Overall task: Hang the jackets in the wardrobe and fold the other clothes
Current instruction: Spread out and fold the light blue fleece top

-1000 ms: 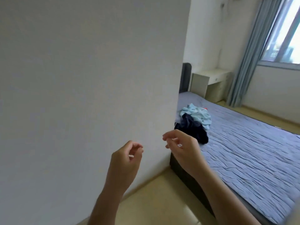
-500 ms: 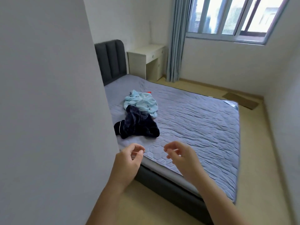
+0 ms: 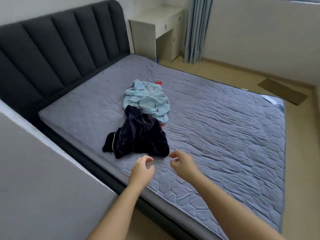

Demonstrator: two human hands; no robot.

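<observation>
A crumpled dark navy velvet garment (image 3: 138, 137) with white piping lies on the grey quilted bed (image 3: 225, 135). Behind it and touching it lies a crumpled light blue patterned garment (image 3: 147, 99), with a bit of red cloth (image 3: 158, 82) showing from under it. My left hand (image 3: 141, 171) and my right hand (image 3: 183, 164) hover over the bed's near edge, just short of the navy garment. Both hands hold nothing, with their fingers loosely curled and apart.
A dark padded headboard (image 3: 60, 44) runs along the left. A white panel (image 3: 34, 187) fills the lower left corner. A white desk (image 3: 157, 30) and a blue-grey curtain (image 3: 197, 28) stand at the back. A flat brown mat (image 3: 282, 91) lies on the floor at the right.
The view has swung from behind the white panel toward the bed and come closer. Both hands have moved forward over the mattress, nearer the navy garment.
</observation>
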